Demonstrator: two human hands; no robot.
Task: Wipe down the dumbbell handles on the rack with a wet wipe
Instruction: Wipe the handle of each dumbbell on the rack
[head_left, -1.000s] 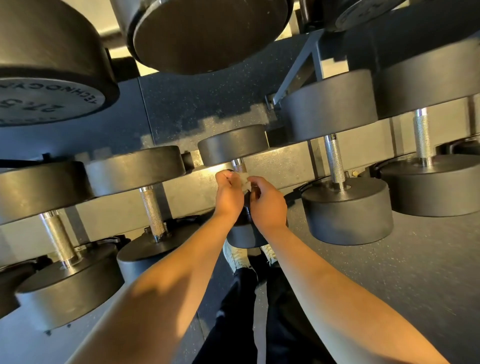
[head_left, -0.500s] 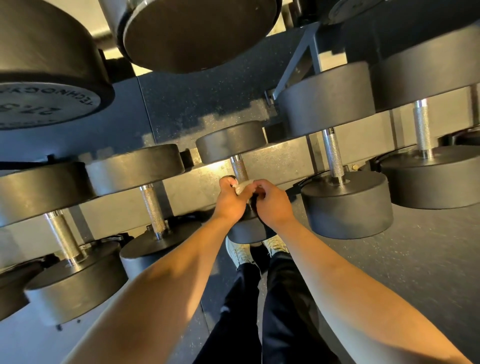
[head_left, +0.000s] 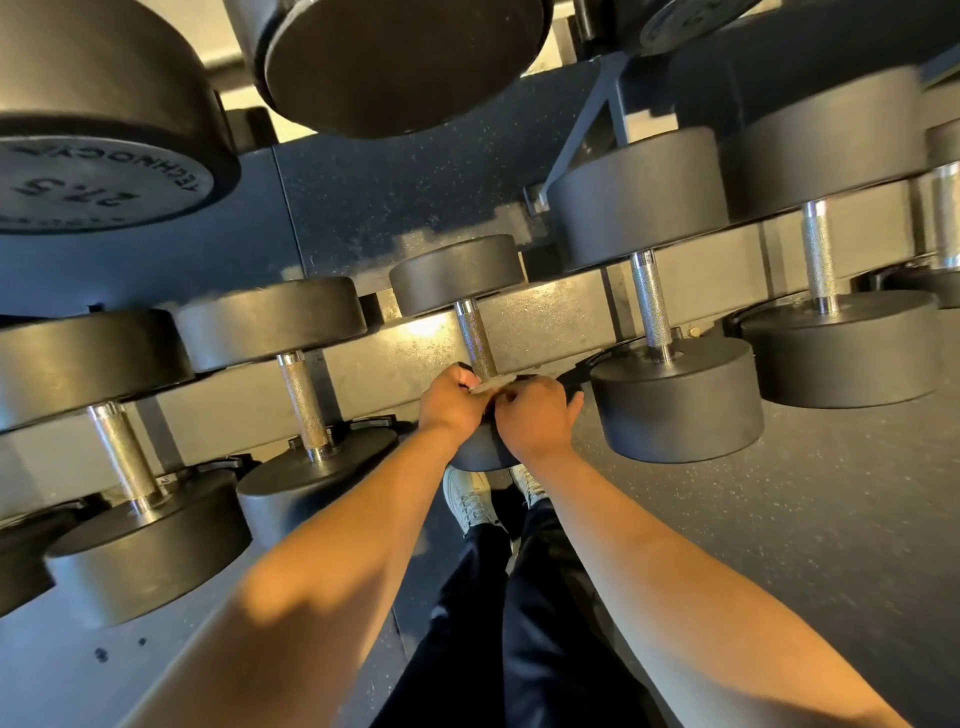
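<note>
Both hands are found lower on the small dumbbell's knurled handle than a second ago, slid to its near end. The wet wipe is pinched there between the left hand and right hand, fingers curled on it. This handle is judged almost wiped; other handles on the rack may remain. How the wipe is wrapped is hidden by the hands.

A dark, speckled rubber floor fills the lower right. Two pale lace-up shoes stand side by side on it, with dark trousers running from them to the bottom edge.
</note>
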